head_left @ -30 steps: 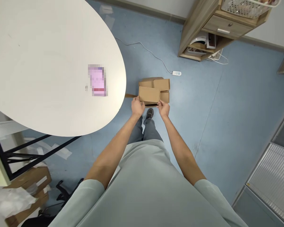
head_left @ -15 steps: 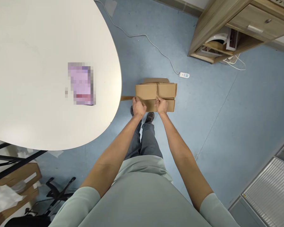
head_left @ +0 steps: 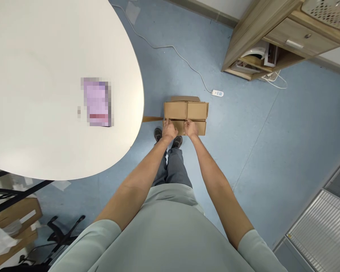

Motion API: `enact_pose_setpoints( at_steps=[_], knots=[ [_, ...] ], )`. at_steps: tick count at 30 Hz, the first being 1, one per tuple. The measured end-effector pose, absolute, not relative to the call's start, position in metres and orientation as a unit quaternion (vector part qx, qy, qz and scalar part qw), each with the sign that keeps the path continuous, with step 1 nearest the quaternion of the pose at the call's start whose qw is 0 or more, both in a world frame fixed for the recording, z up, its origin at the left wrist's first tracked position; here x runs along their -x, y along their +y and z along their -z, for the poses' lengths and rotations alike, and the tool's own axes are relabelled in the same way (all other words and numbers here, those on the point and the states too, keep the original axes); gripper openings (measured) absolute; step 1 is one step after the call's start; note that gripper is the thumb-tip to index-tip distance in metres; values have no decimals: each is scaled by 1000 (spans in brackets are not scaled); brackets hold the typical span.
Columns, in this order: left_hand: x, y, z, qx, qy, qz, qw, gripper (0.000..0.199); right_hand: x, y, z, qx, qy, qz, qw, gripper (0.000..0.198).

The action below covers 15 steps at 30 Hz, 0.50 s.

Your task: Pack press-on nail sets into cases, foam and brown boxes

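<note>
Below me on the floor is a group of small brown cardboard boxes, two in a far row and two in a near row. My left hand (head_left: 170,129) is at the near-left cardboard box (head_left: 180,125), its fingers bent at the seam under the far-left box (head_left: 174,110). Close to the middle seam, my right hand (head_left: 191,128) has curled fingers at the inner corner, beside the near-right box (head_left: 200,128). The far-right box (head_left: 197,110) lies level with the far-left one. My hands cover part of the near row, and the fingertips' exact contact is hidden.
A brown cardboard flap (head_left: 185,98) sticks out behind the boxes. The white round table (head_left: 53,151) stands to the left, a blurred purple item (head_left: 97,102) on it. A white cable (head_left: 183,58) ends in a power strip (head_left: 217,93) on the floor. A wooden cabinet (head_left: 243,34) stands at upper right.
The far-left box has settled lower and now lines up with the far-right one. Both hands moved slightly down toward the near row, my left hand also inward. The view shifted a little.
</note>
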<state>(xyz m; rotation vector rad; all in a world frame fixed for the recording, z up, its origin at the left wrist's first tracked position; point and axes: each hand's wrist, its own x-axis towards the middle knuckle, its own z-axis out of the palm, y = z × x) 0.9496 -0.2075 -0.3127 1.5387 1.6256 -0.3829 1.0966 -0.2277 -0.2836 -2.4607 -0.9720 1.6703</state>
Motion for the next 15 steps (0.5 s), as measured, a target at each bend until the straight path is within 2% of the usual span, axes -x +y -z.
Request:
enact_pose_setpoints(
  at_steps=[7, 15],
  knots=[
    [-950, -211, 268, -627, 635, 172, 417, 64, -1098, -233, 264, 779, -295, -552, 26, 58],
    [-947, -204, 264, -661, 617, 141, 403, 63, -1093, -223, 297, 756, -184, -621, 94, 70]
  ],
)
